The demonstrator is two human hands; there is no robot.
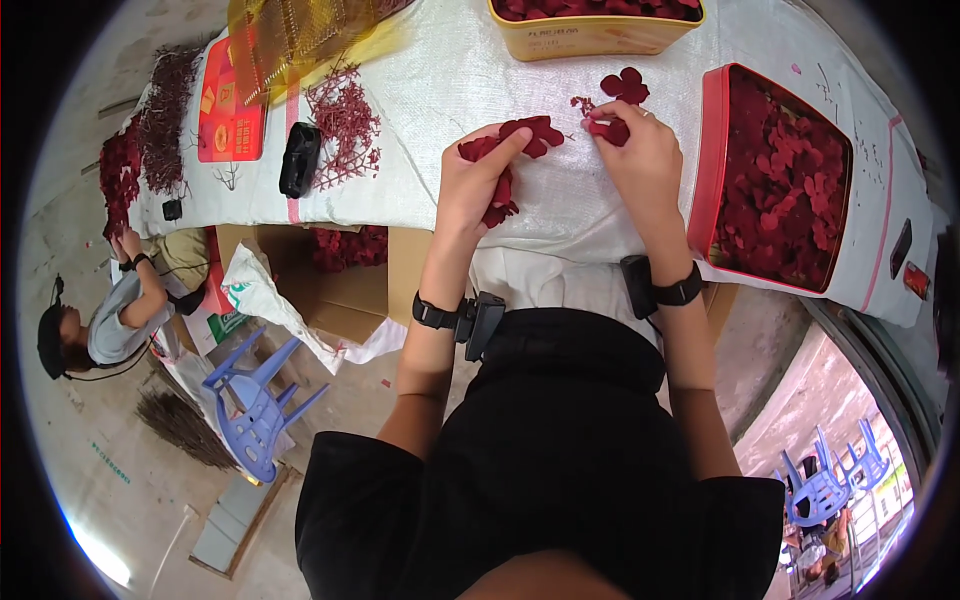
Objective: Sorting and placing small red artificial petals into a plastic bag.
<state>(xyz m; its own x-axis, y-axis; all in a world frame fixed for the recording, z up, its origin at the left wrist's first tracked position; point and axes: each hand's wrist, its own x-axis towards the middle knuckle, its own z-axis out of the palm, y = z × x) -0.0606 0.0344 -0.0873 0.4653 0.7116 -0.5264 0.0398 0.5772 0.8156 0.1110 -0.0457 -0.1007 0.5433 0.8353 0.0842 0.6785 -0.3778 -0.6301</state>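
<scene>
Curling round a bunch of dark red petals (538,135), your left hand (470,185) covers part of it, so you cannot count the pieces. Your right hand (640,150), its fingers nearly closed, pinches a small red petal (612,131), partly hidden by the fingers; the tiny bits by its fingertips are hard to make out. The picture's top edge cuts off the yellow tub (600,40), which holds more red petals. To your right, the red tin (706,170) is heaped with them too. Under the table edge, the cardboard box (410,265) shows red petals at the back, its near side partly covered by a white sack (275,300). Your bunch is held over the white cloth (420,60); its petals are flat, rounded and overlapping, poking out above and below your fingers.
</scene>
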